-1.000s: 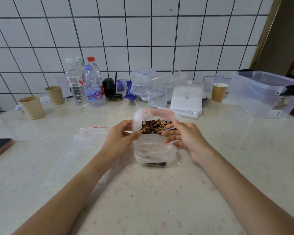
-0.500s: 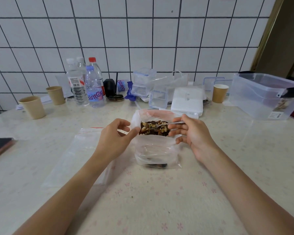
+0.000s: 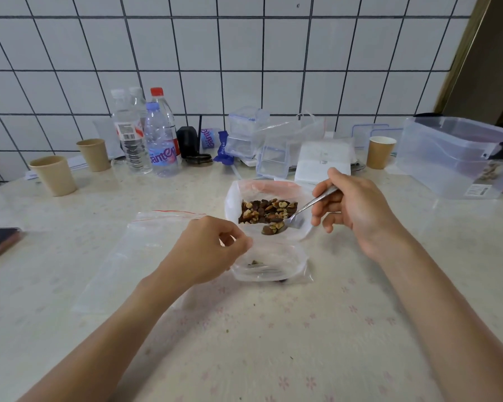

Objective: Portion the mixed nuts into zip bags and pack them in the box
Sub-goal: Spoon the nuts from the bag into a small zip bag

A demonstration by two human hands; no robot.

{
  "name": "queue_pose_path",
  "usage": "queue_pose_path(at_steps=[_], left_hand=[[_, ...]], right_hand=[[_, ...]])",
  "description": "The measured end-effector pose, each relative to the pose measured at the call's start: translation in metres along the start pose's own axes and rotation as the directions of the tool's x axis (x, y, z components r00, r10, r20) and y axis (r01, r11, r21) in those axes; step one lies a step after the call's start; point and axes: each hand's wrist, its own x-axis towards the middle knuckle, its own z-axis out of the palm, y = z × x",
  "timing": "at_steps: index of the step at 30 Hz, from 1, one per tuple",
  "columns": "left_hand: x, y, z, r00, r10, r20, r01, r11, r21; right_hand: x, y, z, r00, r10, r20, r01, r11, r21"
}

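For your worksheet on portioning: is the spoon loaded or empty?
Loaded: the spoon, gripped by the right hand, carries nuts.

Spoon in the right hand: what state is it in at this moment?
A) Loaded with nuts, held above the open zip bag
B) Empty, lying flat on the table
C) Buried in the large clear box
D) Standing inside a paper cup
A: the right hand grips the spoon, its bowl carrying nuts over the zip bag whose mouth the left hand pinches open.
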Motion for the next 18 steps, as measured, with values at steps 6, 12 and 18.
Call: queue_pose_path(at_steps=[6,12,18], left_hand=[[0.0,0.003,-0.003,0.999,-0.052,0.011,0.053,0.963,-0.263],[0.001,0.005,-0.006,0.986,-0.148,0.076,0.166,0.89,-0.424],[0.001,0.004,-0.004,0.982,-0.157,0.11,0.188,0.891,-0.412]], right_hand=[[-0.009,-0.006,0.005,0.988,-0.114,0.103,0.123,0.988,-0.091],[-0.023,-0.013,0.011,0.875,-0.372,0.309,0.437,0.882,-0.176],[-0.023,-0.01,0.013,0.866,-0.406,0.293,0.461,0.875,-0.149]])
